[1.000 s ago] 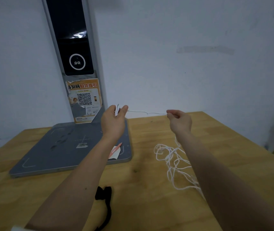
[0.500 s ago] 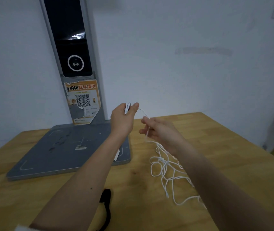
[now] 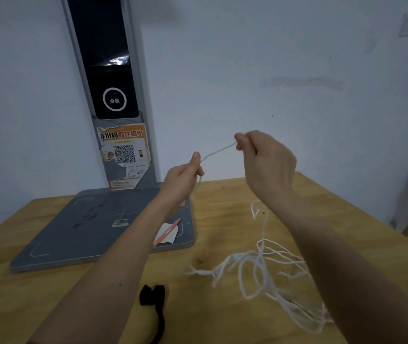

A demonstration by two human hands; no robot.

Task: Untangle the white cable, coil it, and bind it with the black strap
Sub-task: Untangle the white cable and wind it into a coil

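— What are the hands doing?

— The left hand [image 3: 181,181] pinches the white cable [image 3: 260,264] between thumb and fingers, raised above the table's far edge. The right hand [image 3: 265,160], higher up, pinches the same cable at its fingertips, so a short stretch runs taut between the two.

— And the rest of the cable?

— It drops below the right wrist and lies in a loose tangle on the wooden table [image 3: 222,219], toward the near right part.

— The strap?

— The black strap [image 3: 154,311] lies by the table's near edge, left of the tangle, apart from it.

— Anything else?

— A grey base plate [image 3: 86,234] sits at the far left, with a pen [image 3: 167,232] on paper at its near right corner.
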